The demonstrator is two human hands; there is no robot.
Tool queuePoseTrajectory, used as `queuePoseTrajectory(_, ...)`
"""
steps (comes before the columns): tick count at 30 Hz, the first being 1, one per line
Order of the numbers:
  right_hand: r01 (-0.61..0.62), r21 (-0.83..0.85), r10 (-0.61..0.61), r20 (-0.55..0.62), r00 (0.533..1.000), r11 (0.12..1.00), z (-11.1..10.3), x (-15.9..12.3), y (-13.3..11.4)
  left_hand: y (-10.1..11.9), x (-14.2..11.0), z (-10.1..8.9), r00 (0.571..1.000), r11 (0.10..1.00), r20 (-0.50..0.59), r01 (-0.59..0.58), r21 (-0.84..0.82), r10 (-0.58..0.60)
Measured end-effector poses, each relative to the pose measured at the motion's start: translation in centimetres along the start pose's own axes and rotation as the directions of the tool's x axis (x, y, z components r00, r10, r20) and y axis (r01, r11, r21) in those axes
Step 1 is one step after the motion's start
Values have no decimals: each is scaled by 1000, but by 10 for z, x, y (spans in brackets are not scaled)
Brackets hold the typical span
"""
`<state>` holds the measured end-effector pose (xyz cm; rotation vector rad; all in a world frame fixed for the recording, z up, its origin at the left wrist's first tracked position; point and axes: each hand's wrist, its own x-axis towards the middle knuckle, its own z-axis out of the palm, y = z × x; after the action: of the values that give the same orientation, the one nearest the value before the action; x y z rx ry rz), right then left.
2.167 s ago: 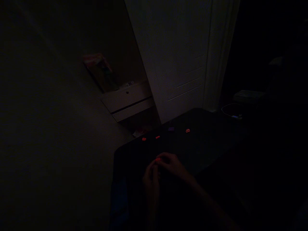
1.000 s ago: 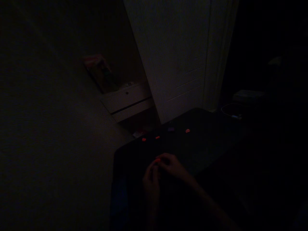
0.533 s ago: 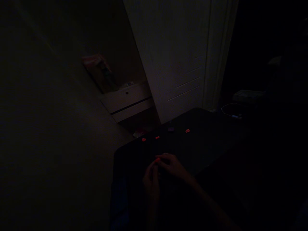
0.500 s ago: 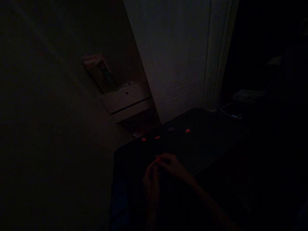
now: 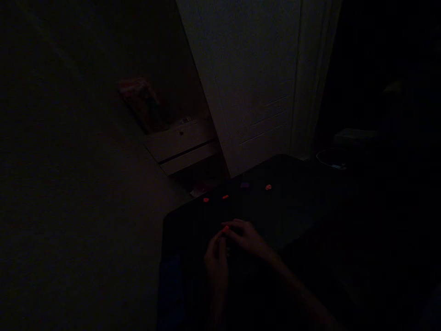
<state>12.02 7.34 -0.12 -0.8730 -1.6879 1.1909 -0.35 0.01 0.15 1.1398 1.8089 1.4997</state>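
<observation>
The room is very dark. My left hand (image 5: 216, 257) and my right hand (image 5: 246, 236) meet over a dark table (image 5: 296, 207), fingers curled together round a small red piece (image 5: 225, 228) at their tips. What else they hold is lost in the dark. Further back on the table lie three small red pieces (image 5: 206, 200) (image 5: 225, 197) (image 5: 268, 187) and a small purple piece (image 5: 245, 185), all apart from my hands.
A white panelled door (image 5: 255, 82) stands behind the table. To its left is a low pale drawer unit (image 5: 182, 145) with a reddish box (image 5: 141, 101) leaning above it. At the right, a white cable (image 5: 330, 161) lies near a dim flat object (image 5: 354, 135).
Almost nothing differs. My hands stay together at the same spot with the red piece between the fingertips, shifting only slightly.
</observation>
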Motion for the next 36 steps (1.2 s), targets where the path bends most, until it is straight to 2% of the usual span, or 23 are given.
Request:
queuePoseTrajectory(22, 36, 2, -36, 7, 999, 999, 0, 1, 0, 1, 0, 0, 1000, 1000, -2, -2, -17, 2)
queuePoseTrajectory(30, 40, -4, -40, 34, 999, 999, 0, 1, 1, 1, 0, 2, 1000, 996, -14, 2, -92, -3)
queuePoseTrajectory(36, 87, 31, -89, 73, 993, 996, 0, 1, 1, -2, 2, 4, 1000, 986, -20, -6, -165, 3)
